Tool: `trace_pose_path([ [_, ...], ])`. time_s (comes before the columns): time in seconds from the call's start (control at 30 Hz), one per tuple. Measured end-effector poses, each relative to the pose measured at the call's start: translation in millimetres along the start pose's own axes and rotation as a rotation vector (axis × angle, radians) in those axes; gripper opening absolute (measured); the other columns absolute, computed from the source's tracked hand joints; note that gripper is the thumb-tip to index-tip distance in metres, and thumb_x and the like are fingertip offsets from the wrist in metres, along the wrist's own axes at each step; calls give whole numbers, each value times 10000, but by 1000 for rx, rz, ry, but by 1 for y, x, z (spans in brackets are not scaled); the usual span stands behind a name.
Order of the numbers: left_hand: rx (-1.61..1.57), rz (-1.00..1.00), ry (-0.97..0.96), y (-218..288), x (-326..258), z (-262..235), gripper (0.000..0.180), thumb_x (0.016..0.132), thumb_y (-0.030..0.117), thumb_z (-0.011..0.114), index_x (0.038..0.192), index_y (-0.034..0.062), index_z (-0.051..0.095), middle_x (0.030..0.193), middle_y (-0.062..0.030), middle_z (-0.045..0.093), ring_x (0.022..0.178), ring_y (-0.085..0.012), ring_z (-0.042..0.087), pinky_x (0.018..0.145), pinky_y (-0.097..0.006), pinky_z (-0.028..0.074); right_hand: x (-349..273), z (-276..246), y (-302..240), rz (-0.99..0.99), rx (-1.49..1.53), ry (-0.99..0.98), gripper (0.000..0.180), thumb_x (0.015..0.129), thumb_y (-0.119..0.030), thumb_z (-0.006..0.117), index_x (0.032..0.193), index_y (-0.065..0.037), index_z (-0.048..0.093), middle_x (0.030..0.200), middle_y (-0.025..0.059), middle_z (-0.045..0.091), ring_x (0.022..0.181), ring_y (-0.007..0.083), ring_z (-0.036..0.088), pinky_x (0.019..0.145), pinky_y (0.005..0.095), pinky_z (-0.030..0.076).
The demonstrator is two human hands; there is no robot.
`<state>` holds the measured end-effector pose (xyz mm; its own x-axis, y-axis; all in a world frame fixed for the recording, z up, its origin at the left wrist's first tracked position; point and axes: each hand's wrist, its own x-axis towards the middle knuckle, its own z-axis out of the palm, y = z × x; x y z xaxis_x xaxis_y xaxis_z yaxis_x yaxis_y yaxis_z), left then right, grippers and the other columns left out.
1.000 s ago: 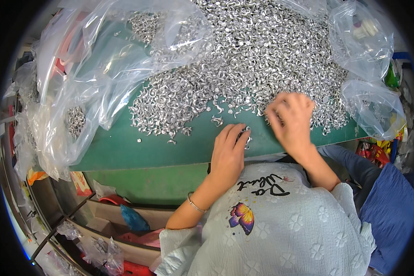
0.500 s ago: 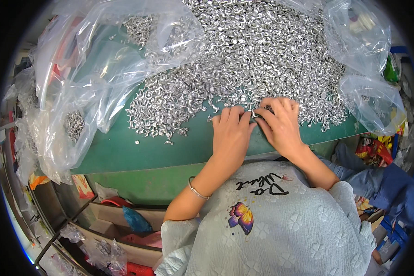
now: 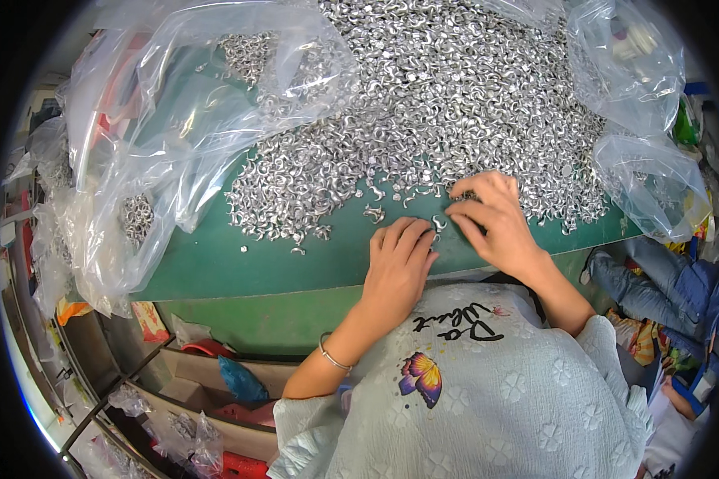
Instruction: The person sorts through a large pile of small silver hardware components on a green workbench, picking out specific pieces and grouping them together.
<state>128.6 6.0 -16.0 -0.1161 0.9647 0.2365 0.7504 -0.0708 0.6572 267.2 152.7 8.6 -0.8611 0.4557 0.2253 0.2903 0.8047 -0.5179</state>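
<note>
A wide heap of small silver curved metal pieces [image 3: 455, 88] covers the green tabletop [image 3: 295, 267]. My left hand [image 3: 397, 259] rests near the table's front edge, fingers bent together and thumb beside the index finger. Whatever lies under its fingertips is hidden; one small silver piece [image 3: 436, 237] shows right at their edge. Just beyond, a single hook-shaped piece [image 3: 439, 223] lies between the two hands. At the heap's near edge is my right hand [image 3: 495, 223], its thumb and index finger apart over the table, nothing visibly gripped. A few loose pieces [image 3: 374, 213] lie beyond my left hand.
Clear plastic bags [image 3: 208, 144] spread over the table's left side, with another plastic bag [image 3: 651, 180] at the right. Below left stands a compartmented shelf [image 3: 192, 391] with bagged items. Another person's blue-clad leg [image 3: 647, 279] shows at the right.
My hands have moved apart from their meeting point at the heap's edge. The left has drawn back toward me, and the right's thumb and index finger have spread. A hooked piece now lies between them.
</note>
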Motion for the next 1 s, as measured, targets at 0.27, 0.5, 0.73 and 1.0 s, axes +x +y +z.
trace_pose_path([
  [0.27, 228, -247, 258, -25, 7, -18, 237, 819, 0, 663, 1051, 44, 639, 1092, -102, 575, 1007, -286, 532, 872, -403, 372, 51, 36, -12, -172, -97, 20, 180, 761, -113, 723, 930, -75, 672, 1119, 64, 577, 1057, 245, 510, 897, 392, 370],
  [0.5, 374, -376, 396, -34, -4, -30, 260, 824, 2, 655, 1068, 92, 641, 1142, -73, 552, 996, -264, 514, 863, -398, 354, 59, 43, -18, -156, -69, 66, 228, 756, -153, 742, 955, -89, 649, 1121, 45, 559, 1060, 257, 507, 901, 413, 359],
  [0.73, 372, -415, 402, -35, -2, -34, 281, 826, 72, 699, 1100, 90, 640, 1140, -73, 544, 1003, -268, 494, 857, -407, 333, 35, 29, -23, -205, -72, -254, 266, 736, -139, 750, 975, -68, 660, 1110, 43, 545, 1061, 244, 492, 916, 402, 359],
  [1.0, 428, -332, 385, -48, 7, -33, 267, 801, 72, 710, 1059, 109, 648, 1117, -53, 540, 1005, -267, 486, 845, -417, 332, 92, 55, -31, -338, -149, -39, 330, 772, -164, 731, 1082, -86, 652, 1238, 50, 573, 1242, 255, 473, 1006, 446, 358],
])
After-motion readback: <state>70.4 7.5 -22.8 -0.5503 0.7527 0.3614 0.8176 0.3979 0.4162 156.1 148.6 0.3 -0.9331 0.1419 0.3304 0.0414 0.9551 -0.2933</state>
